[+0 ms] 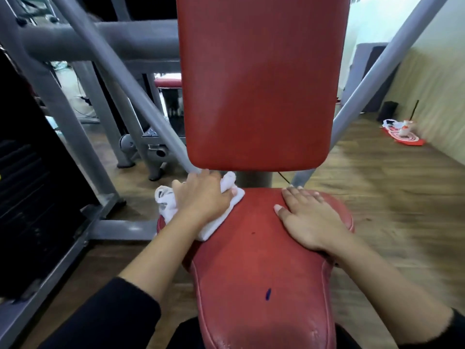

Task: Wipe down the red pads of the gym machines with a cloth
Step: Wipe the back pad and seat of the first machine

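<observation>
My left hand (pixel 201 195) gripped the cloth (pixel 166 205) on the seat (pixel 251 248), far-left corner, to scrub | my right hand (pixel 309 217) lay flat there, probably bracing me

smooth red vinyl seat pad (pixel 256 260) with a slight sheen; soft white cloth (pixel 166 202); matt grey painted metal frame (pixel 105 59); wood-look floor (pixel 377 187).

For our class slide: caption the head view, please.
Left hand holds a white cloth against the red seat pad; right hand rests flat alongside.
</observation>
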`<state>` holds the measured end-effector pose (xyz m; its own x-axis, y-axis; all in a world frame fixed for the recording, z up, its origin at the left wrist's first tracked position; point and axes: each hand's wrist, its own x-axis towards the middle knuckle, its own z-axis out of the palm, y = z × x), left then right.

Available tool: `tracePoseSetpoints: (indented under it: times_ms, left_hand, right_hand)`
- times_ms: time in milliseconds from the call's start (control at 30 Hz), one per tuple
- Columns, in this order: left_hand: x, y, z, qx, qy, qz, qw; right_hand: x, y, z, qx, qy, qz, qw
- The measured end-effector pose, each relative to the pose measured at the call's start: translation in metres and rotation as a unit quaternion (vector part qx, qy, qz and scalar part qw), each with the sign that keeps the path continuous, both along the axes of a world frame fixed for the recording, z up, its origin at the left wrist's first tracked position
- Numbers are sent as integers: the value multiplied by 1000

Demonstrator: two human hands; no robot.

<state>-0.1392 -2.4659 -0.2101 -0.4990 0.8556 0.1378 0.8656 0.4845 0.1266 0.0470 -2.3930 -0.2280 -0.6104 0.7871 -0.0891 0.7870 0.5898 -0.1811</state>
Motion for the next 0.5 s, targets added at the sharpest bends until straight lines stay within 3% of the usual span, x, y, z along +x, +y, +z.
tracePoseSetpoints:
  times_ms: [133, 267, 500]
  left_hand:
    - [24, -43, 9, 19, -6, -142, 990]
    - [28, -74, 11, 43, -72, -242, 967]
    - [24, -50, 12, 42, -41, -104, 993]
  right_hand:
    - [5, 1, -3, 8, 4, 1, 1000]
    - [7, 2, -5, 7, 12, -2, 1000]
    - [-5, 3, -5, -2, -9, -15, 1000]
